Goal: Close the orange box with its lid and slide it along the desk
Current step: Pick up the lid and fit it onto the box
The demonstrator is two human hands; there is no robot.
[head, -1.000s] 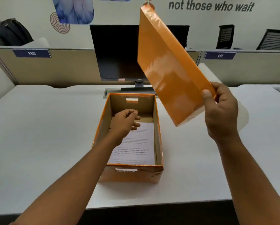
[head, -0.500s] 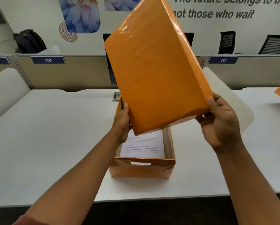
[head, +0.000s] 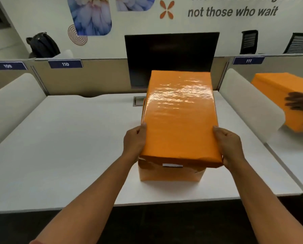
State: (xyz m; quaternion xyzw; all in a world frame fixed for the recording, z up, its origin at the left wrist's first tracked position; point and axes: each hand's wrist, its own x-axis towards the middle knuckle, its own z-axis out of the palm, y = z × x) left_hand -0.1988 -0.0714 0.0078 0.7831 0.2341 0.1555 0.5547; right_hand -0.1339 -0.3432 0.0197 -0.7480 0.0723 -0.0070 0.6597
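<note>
The glossy orange lid (head: 179, 117) lies flat over the orange box (head: 170, 173), which stands on the white desk (head: 59, 147) in front of me. The lid sits slightly off to the right, so its near right corner overhangs the box. Only the box's front wall with a white label and a strip of its left rim show. My left hand (head: 134, 141) grips the lid's left edge. My right hand (head: 228, 145) grips its right edge. The box's inside is hidden.
A black monitor (head: 171, 55) stands right behind the box, with a partition behind it. Padded white dividers (head: 249, 101) flank the desk. On the neighbouring desk to the right, another person's hand (head: 298, 102) holds a second orange box (head: 286, 95).
The lid came down from a raised tilt to lie flat over the box. My left hand left the box wall and took the lid's left edge. The view shifted right.
</note>
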